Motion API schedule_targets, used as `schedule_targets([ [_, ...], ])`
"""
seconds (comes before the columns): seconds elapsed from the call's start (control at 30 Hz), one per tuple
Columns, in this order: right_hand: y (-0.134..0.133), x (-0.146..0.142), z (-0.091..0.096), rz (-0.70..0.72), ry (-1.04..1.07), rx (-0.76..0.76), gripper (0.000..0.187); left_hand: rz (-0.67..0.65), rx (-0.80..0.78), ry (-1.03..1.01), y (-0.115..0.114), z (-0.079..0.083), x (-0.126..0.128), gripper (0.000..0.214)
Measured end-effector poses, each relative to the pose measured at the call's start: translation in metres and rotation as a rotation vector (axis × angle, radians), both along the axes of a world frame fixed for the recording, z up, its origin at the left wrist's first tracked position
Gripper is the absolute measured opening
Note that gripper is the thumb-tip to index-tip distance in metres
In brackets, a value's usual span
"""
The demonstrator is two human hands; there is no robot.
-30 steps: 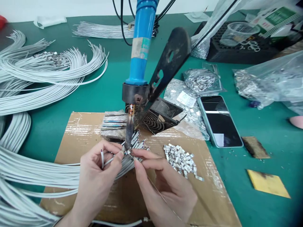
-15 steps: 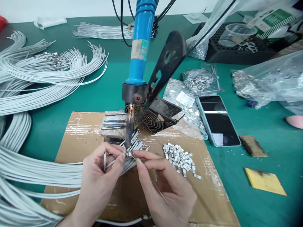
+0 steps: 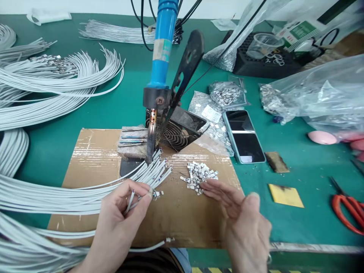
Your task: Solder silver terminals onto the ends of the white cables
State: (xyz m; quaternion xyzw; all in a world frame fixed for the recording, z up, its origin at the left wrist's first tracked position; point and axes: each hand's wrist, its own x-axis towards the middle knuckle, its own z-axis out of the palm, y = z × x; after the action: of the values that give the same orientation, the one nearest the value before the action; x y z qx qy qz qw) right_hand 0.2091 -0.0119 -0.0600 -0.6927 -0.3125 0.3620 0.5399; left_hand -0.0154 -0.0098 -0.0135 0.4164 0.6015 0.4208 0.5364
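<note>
My left hand (image 3: 125, 208) pinches a thin white wire (image 3: 142, 197) between thumb and fingers; a small metal terminal shows at the wire's end, just below the soldering iron tip. The blue-handled soldering iron (image 3: 159, 68) stands tilted in its black stand, tip down over a bundle of white wire ends (image 3: 153, 170). My right hand (image 3: 241, 220) lies with fingers stretched out, fingertips touching the pile of small metal terminals (image 3: 199, 175) on the cardboard sheet (image 3: 93, 159). Nothing shows in that hand.
Large bundles of white wires (image 3: 42, 94) fill the left of the green table. A phone (image 3: 243, 136), bags of terminals (image 3: 227, 94), a yellow sponge (image 3: 286, 195) and red scissors (image 3: 349, 208) lie to the right. A black fan (image 3: 179, 132) sits behind the iron.
My right hand has left the iron tip and moved right to the terminal pile, fingers opening. My left hand drew the wire back from the tip. The view shifted right.
</note>
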Motion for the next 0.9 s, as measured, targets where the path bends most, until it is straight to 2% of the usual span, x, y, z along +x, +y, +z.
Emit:
schedule_targets([
  [0.1,-0.005,-0.014,-0.004,0.113,0.029,0.055,0.07,-0.011,0.006,0.012,-0.006,-0.001,-0.003,0.016],
  [0.2,-0.006,-0.025,-0.003,0.173,-0.083,0.117,0.064,-0.021,-0.025,0.027,-0.013,0.0,-0.005,0.016],
  [0.33,-0.002,-0.026,-0.002,0.271,-0.362,0.151,0.041,-0.269,-0.066,0.082,-0.023,0.0,-0.007,0.019],
  [0.43,0.007,-0.022,-0.003,0.343,-0.461,0.152,0.021,-0.476,-0.02,0.102,-0.029,-0.003,-0.007,0.023],
  [0.5,0.016,-0.02,-0.003,0.392,-0.505,0.124,0.017,-0.53,-0.03,0.051,-0.032,-0.009,-0.008,0.025],
  [0.6,0.031,-0.018,0.001,0.489,-0.59,0.065,0.011,-0.451,-0.156,-0.084,-0.037,-0.017,-0.012,0.029],
  [0.7,0.043,-0.017,0.006,0.584,-0.655,0.015,0.009,-0.322,-0.26,-0.123,-0.041,-0.02,-0.017,0.034],
  [0.77,0.046,-0.017,0.009,0.633,-0.679,-0.016,0.014,-0.252,-0.281,-0.105,-0.043,-0.019,-0.019,0.035],
  [0.9,0.042,-0.015,0.01,0.644,-0.695,-0.053,0.014,-0.206,-0.258,-0.184,-0.04,-0.017,-0.02,0.036],
])
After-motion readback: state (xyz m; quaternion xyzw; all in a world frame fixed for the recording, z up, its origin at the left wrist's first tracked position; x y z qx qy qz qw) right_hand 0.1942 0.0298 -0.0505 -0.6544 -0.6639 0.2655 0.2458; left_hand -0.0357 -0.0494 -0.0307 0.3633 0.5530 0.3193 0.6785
